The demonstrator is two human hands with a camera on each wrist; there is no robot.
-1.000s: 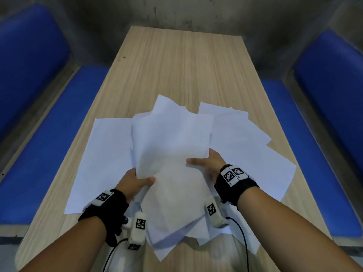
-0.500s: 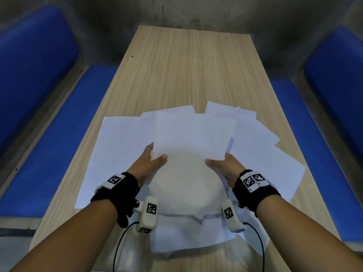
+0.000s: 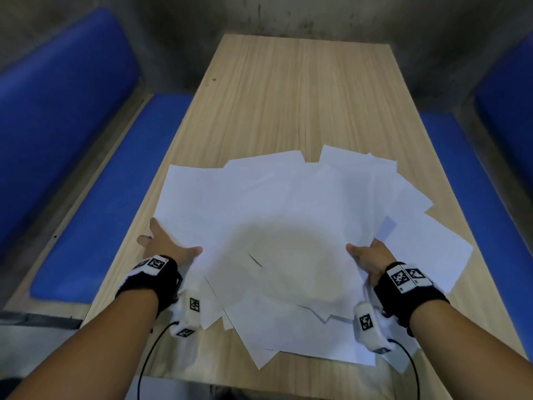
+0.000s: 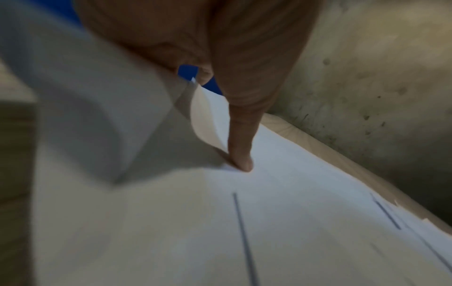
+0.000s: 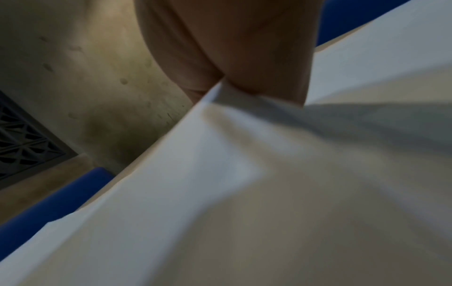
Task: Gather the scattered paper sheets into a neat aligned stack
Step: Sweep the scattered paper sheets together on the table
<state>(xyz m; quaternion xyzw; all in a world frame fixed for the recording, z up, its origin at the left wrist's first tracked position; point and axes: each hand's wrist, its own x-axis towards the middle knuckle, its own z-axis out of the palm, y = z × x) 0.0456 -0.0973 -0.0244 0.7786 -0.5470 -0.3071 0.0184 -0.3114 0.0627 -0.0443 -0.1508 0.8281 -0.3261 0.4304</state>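
Note:
Several white paper sheets (image 3: 288,220) lie fanned and overlapping across the near half of the wooden table (image 3: 297,90). My left hand (image 3: 173,242) is at the pile's left edge, fingers spread straight on the table and thumb (image 4: 240,152) pressing down on a sheet (image 4: 281,212). At the pile's right side, my right hand (image 3: 366,254) pinches a bunch of sheets (image 5: 244,183). Its thumb lies on top and its fingers are hidden beneath. Some sheets stick out past the table's near edge.
Blue padded benches run along both sides of the table, left (image 3: 95,203) and right (image 3: 478,192). A grey concrete wall (image 3: 288,15) closes the far end. The far half of the tabletop shows bare wood. Cables hang from both wrist cameras near the front edge.
The bunch of sheets held up between both hands has come down onto the pile. Both hands have moved apart to the pile's outer edges, the left one spreading flat.

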